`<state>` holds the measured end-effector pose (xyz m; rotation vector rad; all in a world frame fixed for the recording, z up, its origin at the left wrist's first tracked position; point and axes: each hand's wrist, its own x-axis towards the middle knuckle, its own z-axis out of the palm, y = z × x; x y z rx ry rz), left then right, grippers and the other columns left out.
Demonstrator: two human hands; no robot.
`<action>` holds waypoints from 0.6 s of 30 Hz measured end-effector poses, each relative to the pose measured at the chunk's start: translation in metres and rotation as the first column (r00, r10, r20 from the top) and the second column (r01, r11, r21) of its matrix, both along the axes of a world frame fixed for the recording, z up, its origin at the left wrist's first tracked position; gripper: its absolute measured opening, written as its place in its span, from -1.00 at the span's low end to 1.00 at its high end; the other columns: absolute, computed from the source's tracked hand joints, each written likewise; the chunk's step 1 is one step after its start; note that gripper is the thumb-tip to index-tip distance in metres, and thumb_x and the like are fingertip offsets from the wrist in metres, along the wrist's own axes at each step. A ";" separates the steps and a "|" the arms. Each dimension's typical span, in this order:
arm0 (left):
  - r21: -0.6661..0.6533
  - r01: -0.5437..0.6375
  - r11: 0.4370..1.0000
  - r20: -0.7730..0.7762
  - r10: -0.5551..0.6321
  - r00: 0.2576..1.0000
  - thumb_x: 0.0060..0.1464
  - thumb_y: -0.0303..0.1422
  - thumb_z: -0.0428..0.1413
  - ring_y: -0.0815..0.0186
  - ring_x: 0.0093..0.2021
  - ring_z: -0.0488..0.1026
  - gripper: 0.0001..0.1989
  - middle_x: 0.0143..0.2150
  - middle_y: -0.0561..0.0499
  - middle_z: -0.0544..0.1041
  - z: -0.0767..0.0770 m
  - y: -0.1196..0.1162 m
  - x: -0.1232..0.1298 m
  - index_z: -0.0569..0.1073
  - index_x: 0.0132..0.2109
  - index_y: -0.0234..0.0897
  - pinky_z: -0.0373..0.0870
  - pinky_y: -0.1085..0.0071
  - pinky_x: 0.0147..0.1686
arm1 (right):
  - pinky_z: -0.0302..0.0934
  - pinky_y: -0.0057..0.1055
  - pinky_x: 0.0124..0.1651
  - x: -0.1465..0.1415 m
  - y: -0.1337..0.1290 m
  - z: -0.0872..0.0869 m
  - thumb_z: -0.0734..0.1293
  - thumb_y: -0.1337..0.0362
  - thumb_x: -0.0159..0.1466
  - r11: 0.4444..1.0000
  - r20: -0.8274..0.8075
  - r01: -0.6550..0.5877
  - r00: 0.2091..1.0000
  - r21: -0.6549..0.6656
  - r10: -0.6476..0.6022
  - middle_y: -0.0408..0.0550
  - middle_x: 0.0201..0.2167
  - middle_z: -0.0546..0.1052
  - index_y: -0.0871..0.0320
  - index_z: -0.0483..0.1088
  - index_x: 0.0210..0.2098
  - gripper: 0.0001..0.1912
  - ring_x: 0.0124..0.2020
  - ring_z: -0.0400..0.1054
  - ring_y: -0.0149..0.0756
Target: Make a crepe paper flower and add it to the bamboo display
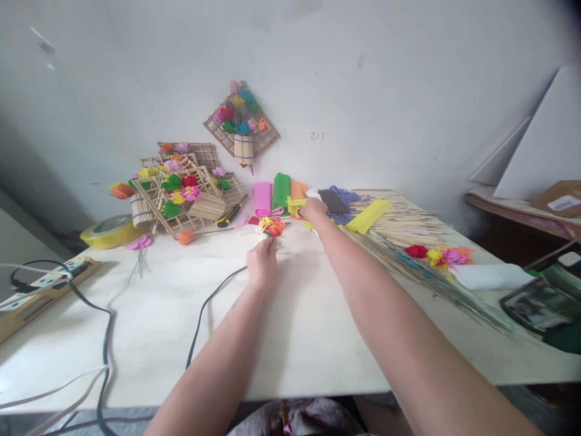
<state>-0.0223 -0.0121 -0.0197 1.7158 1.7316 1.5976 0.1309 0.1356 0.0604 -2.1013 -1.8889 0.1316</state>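
My left hand is closed around the base of an orange and yellow paper flower, held upright above the table. Farther forward and to the right, my right hand has its fingers bent at a piece of yellow crepe paper and appears to grip it; the fingertips are partly hidden. Just behind stand a green crepe paper roll, a pink roll and an orange roll. A flat yellow paper piece lies right of my right hand.
Bamboo lattices with paper flowers are stacked at left beside a tape roll. A power strip and black cable lie nearer. Thin sticks, wires and loose flowers cover the right side.
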 end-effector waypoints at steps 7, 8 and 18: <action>-0.004 -0.006 1.000 -0.049 0.006 0.999 0.10 -0.26 0.02 0.28 -0.39 0.51 -0.80 -0.47 -0.04 0.55 0.001 0.001 -0.002 0.47 -0.38 -0.23 0.29 0.48 -0.37 | 0.25 -0.34 -0.10 0.015 -0.029 0.013 0.37 0.09 0.06 0.997 0.028 -0.036 0.999 -0.062 0.038 0.16 -0.04 0.50 0.19 0.42 0.00 -0.46 0.01 0.39 -0.08; 0.001 -0.012 1.000 -0.065 0.012 0.998 0.10 -0.26 0.01 0.28 -0.39 0.51 -0.79 -0.48 -0.04 0.54 0.003 -0.001 -0.002 0.47 -0.39 -0.24 0.28 0.48 -0.37 | 0.25 -0.33 -0.09 0.017 -0.034 0.014 0.38 0.09 0.05 0.997 0.040 -0.046 0.998 -0.059 0.048 0.16 -0.04 0.50 0.19 0.41 0.00 -0.46 0.01 0.38 -0.07; 0.015 0.013 1.000 -0.067 -0.012 0.998 0.09 -0.25 0.00 0.29 -0.41 0.49 -0.76 -0.49 -0.04 0.53 0.009 -0.005 0.000 0.50 -0.34 -0.26 0.29 0.47 -0.34 | 0.25 -0.32 -0.09 0.025 -0.055 0.032 0.36 0.17 0.07 0.999 0.070 0.002 0.998 0.036 -0.004 0.19 -0.09 0.52 0.24 0.47 -0.08 -0.56 -0.03 0.41 -0.05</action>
